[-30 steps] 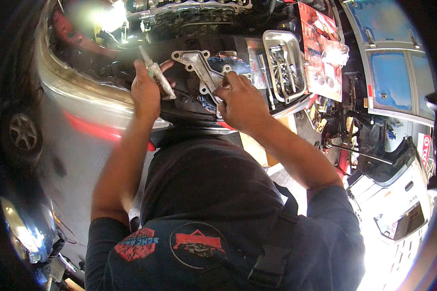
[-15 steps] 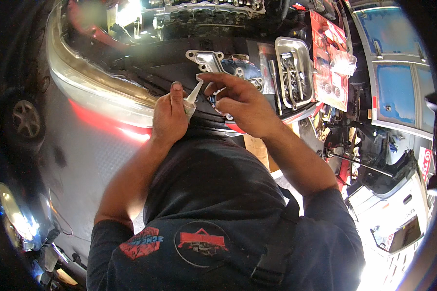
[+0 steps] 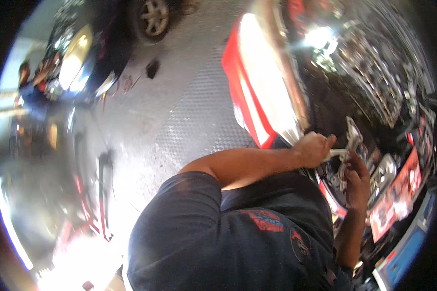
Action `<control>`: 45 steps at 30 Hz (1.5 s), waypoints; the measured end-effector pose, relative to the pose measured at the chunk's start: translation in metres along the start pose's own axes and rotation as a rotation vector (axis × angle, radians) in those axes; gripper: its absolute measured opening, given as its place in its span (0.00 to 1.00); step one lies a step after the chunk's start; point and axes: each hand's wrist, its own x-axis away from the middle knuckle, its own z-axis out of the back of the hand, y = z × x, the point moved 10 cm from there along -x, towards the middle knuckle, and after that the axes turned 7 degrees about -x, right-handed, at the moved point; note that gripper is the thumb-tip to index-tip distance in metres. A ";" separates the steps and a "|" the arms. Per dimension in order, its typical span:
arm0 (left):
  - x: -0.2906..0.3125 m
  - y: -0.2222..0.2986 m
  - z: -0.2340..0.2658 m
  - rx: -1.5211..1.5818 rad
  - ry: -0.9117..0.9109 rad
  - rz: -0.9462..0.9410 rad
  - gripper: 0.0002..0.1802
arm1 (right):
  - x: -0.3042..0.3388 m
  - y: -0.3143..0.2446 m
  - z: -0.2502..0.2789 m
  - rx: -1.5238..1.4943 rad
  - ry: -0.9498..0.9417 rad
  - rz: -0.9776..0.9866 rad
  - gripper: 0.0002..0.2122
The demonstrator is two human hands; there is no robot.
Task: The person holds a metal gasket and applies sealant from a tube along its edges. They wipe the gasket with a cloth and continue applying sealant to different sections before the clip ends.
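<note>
My left hand (image 3: 315, 149) is closed around a tube, its thumb raised; the fist hides most of the tube's body. A white tapered nozzle (image 3: 337, 152) points right out of the grip. At the nozzle's tip is my right hand (image 3: 357, 183), its fingers extended upward, with a fingertip at or touching the tip. Motion blurs the exact contact. Just beyond the fingers, a silvery metal casting (image 3: 354, 133) with bolt-hole ears lies on the car's dark front panel. Other metal parts partly show behind my right hand.
A metal tray (image 3: 386, 172) of tools and a red printed sheet (image 3: 397, 196) lie right of my hands. The engine (image 3: 371, 80) is exposed beyond. A bright headlight (image 3: 257, 72) edges the car. Another car's wheel (image 3: 154, 18) stands across the floor.
My head has turned left, so the hands and car appear farther right and more floor shows. My left hand keeps its hold on the tube, and my right stays by the nozzle tip.
</note>
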 end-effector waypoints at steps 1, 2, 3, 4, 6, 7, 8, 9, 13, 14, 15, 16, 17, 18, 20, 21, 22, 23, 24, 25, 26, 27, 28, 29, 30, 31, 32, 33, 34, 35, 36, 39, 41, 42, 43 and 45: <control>0.004 0.004 0.002 -0.084 -0.007 -0.003 0.42 | -0.002 -0.001 -0.002 -0.060 -0.043 0.022 0.28; 0.008 0.006 0.005 -0.032 -0.018 0.007 0.41 | -0.002 -0.001 -0.005 -0.081 -0.053 0.012 0.28; 0.012 0.004 0.009 -0.012 -0.004 0.065 0.41 | -0.005 0.006 -0.003 -0.072 -0.034 -0.039 0.28; 0.018 0.000 0.012 0.019 -0.013 0.128 0.40 | -0.004 0.002 -0.004 -0.054 -0.046 -0.004 0.27; 0.026 -0.003 0.021 0.033 0.005 0.161 0.40 | -0.007 -0.001 -0.015 -0.138 -0.156 0.018 0.27; 0.031 -0.003 0.023 0.044 -0.005 0.186 0.40 | -0.008 -0.001 -0.015 -0.084 -0.144 0.006 0.27; 0.034 -0.005 0.027 0.050 0.017 0.211 0.39 | -0.011 -0.001 -0.015 -0.038 -0.137 0.005 0.27; 0.037 -0.006 0.030 0.059 0.029 0.239 0.39 | -0.011 -0.005 -0.017 -0.004 -0.143 0.027 0.26; 0.039 -0.009 0.031 0.093 0.044 0.286 0.37 | -0.011 -0.014 -0.021 0.096 -0.156 0.033 0.26; 0.038 -0.012 0.029 0.082 0.034 0.295 0.36 | -0.009 -0.016 -0.021 0.116 -0.145 0.027 0.26; 0.035 -0.014 0.025 0.081 0.012 0.294 0.35 | -0.007 -0.017 -0.016 0.163 -0.102 0.019 0.26; 0.030 -0.014 0.019 0.090 -0.010 0.275 0.34 | -0.004 -0.019 -0.021 0.186 -0.149 0.036 0.26; 0.026 -0.012 0.017 0.040 0.001 0.216 0.33 | -0.002 -0.021 -0.016 0.241 -0.129 0.046 0.25; 0.023 -0.010 0.014 0.001 0.019 0.147 0.32 | 0.001 -0.017 -0.015 0.157 -0.097 0.042 0.24; 0.026 0.020 0.017 -0.214 0.153 -0.221 0.31 | 0.005 -0.011 -0.008 0.122 -0.142 -0.011 0.22; 0.025 0.003 0.005 -0.035 0.033 -0.086 0.33 | 0.011 -0.018 -0.004 0.070 -0.177 0.081 0.19; 0.021 -0.006 0.004 -0.016 0.030 -0.024 0.34 | 0.012 -0.017 0.005 0.163 -0.166 0.092 0.17; 0.019 -0.008 0.005 -0.015 0.044 0.010 0.35 | 0.015 -0.011 0.016 0.081 -0.153 0.054 0.17; 0.017 -0.009 0.008 -0.007 0.065 0.031 0.37 | 0.018 -0.013 0.029 0.081 -0.099 0.096 0.18; 0.013 -0.005 0.021 0.094 0.239 0.032 0.36 | 0.020 -0.019 0.040 0.166 -0.042 0.181 0.19; 0.008 -0.012 0.015 0.007 0.111 0.131 0.37 | 0.022 -0.023 0.048 0.256 0.005 0.260 0.20; 0.007 -0.009 0.018 0.224 0.199 0.138 0.39 | 0.023 -0.017 0.056 0.288 0.049 0.221 0.20; -0.001 -0.010 0.016 0.232 0.142 0.183 0.42 | 0.022 -0.010 0.060 0.320 0.077 0.185 0.21; -0.011 0.001 0.005 0.273 0.103 0.135 0.43 | 0.024 -0.006 0.070 0.459 0.154 0.159 0.23; -0.017 0.007 0.004 0.280 0.075 0.114 0.44 | 0.022 -0.010 0.066 0.612 0.169 0.235 0.23; -0.022 0.008 0.001 0.359 0.071 0.141 0.43 | 0.022 -0.009 0.061 0.662 0.160 0.264 0.24; -0.028 0.010 0.000 0.438 0.070 0.151 0.43 | 0.019 -0.005 0.057 0.723 0.160 0.261 0.25; -0.033 0.013 -0.003 0.522 0.073 0.147 0.42 | 0.017 -0.004 0.054 0.763 0.172 0.287 0.26; -0.039 0.012 -0.008 0.541 0.011 0.176 0.44 | 0.014 -0.001 0.051 0.805 0.169 0.281 0.27; -0.044 0.015 -0.010 0.574 -0.003 0.167 0.45 | 0.011 0.003 0.048 0.847 0.169 0.271 0.29; -0.047 0.014 -0.011 0.597 0.000 0.183 0.46 | 0.009 0.003 0.046 0.886 0.173 0.280 0.30; -0.054 0.014 -0.012 0.663 0.023 0.203 0.47 | 0.006 0.005 0.043 1.000 0.172 0.267 0.32; -0.055 0.015 -0.012 0.674 0.020 0.210 0.47 | 0.007 0.003 0.041 1.049 0.169 0.274 0.32; -0.055 0.015 -0.012 0.681 0.025 0.215 0.47 | 0.007 0.002 0.040 1.074 0.167 0.279 0.32; -0.055 0.017 -0.011 0.709 0.026 0.203 0.45 | 0.007 0.000 0.038 1.151 0.166 0.287 0.33; -0.055 0.017 -0.009 0.735 0.041 0.218 0.44 | 0.008 -0.001 0.032 1.232 0.138 0.294 0.32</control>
